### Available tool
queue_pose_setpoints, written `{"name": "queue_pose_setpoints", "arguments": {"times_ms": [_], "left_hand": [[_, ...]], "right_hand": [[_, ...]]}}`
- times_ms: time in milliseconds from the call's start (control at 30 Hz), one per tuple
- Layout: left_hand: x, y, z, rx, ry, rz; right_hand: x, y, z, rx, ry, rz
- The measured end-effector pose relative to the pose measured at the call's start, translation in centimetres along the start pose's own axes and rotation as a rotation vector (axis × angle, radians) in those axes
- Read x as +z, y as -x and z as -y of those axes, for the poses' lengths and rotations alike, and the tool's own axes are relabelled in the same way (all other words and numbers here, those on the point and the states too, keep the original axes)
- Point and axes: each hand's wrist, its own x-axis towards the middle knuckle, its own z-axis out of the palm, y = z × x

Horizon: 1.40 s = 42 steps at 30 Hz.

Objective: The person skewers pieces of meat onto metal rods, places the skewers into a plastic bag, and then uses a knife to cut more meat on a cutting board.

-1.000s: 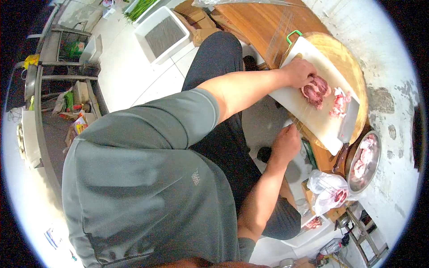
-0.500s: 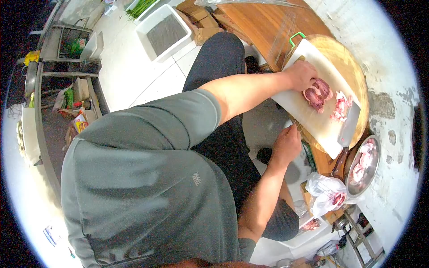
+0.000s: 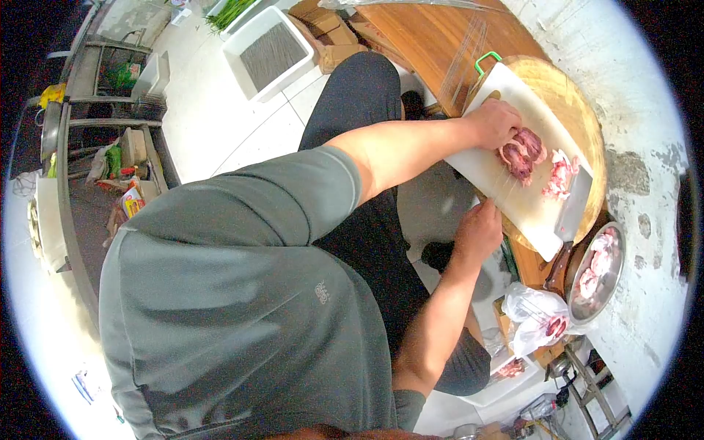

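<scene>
My left hand (image 3: 495, 123) rests on the white cutting board (image 3: 529, 213), its fingers closed on the near edge of a dark red piece of meat (image 3: 523, 154). Lower down, by the board's near edge, my right hand (image 3: 480, 229) is closed in a pinch; what it holds is too thin to make out. Pale pink trimmings (image 3: 561, 176) lie beyond the meat. Along the board's far side rests a cleaver (image 3: 573, 205) with a dark handle. A brown object (image 3: 495, 95) shows beside my left hand, partly hidden.
Under the board is a round wooden block (image 3: 587, 121) on a wooden table (image 3: 433, 44). A metal bowl (image 3: 616, 275) with pale meat pieces and a plastic bag (image 3: 524, 308) stand at the right. A wall (image 3: 638, 213) borders the far side. A white bin (image 3: 238, 70) sits on the floor.
My right hand has shifted slightly right and up, closer to the board and the meat. My left hand stays in about the same place on the meat.
</scene>
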Motion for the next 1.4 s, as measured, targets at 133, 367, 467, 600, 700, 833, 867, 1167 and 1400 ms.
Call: {"name": "queue_pose_setpoints", "arguments": {"times_ms": [133, 367, 467, 600, 700, 833, 867, 1167, 1400], "left_hand": [[0.5, 0.0, 0.3, 0.033, -0.024, -0.021], [-0.1, 0.1, -0.1, 0.008, 0.053, -0.032], [-0.7, -0.1, -0.6, -0.023, 0.038, -0.003], [-0.6, -0.2, -0.5, -0.078, 0.08, -0.028], [-0.8, -0.1, -0.9, -0.083, 0.113, -0.065], [-1.3, -0.2, -1.2, -0.054, 0.072, -0.03], [-1.0, -0.2, -0.9, -0.042, 0.079, -0.03], [-0.2, -0.2, -0.5, -0.015, 0.058, -0.005], [0.5, 0.0, -0.1, -0.01, 0.067, -0.039]], "right_hand": [[0.3, -0.3, -0.3, -0.005, -0.005, -0.007], [1.1, -1.8, -0.8, 0.028, 0.103, 0.081], [0.8, -2.3, -0.6, 0.06, 0.137, 0.125], [0.0, -1.2, -0.1, 0.109, 0.077, 0.079], [-1.7, 0.1, 1.1, 0.185, 0.043, 0.155], [-1.6, 1.5, 0.4, 0.141, -0.03, 0.1], [-1.2, 1.6, 0.0, 0.096, -0.053, 0.052], [-0.5, -0.2, -1.1, -0.002, -0.049, 0.042], [0.9, -1.4, -0.9, 0.043, 0.025, 0.044]]}}
